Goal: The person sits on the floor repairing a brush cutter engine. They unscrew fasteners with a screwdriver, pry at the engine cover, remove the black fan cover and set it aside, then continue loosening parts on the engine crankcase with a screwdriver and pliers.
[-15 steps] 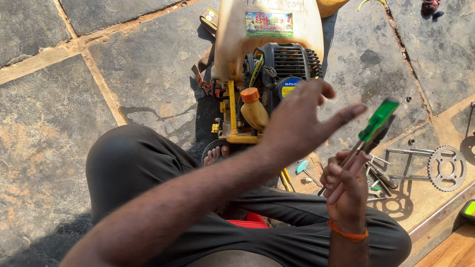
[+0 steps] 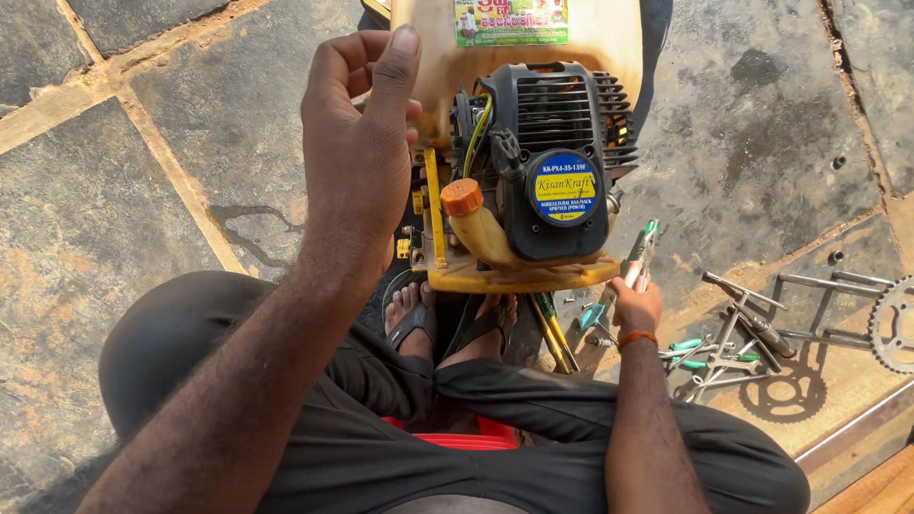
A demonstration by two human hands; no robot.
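My left hand [image 2: 360, 152] is raised in front of me with loosely curled fingers and holds nothing. It hovers just left of a small black engine [image 2: 547, 162], which is mounted on a yellow frame [image 2: 514, 276] under a pale yellowish tank [image 2: 609, 38]. The engine has an orange cap [image 2: 462, 196] on a cream fuel neck. My right hand [image 2: 636, 306] is low at the engine's right corner. It grips a green-handled tool [image 2: 645, 249] that points up toward the engine.
I sit on a red stool [image 2: 457, 438] with sandalled feet [image 2: 447, 319] against the frame. Spanners and green-handled tools [image 2: 724, 352] lie on the stone floor to the right, beside a toothed sprocket [image 2: 890, 324]. A wooden edge [image 2: 876, 476] runs along the bottom right.
My left hand has swung from over the engine near the tool to the left of the machine. My right hand has dropped lower with the green-handled tool.
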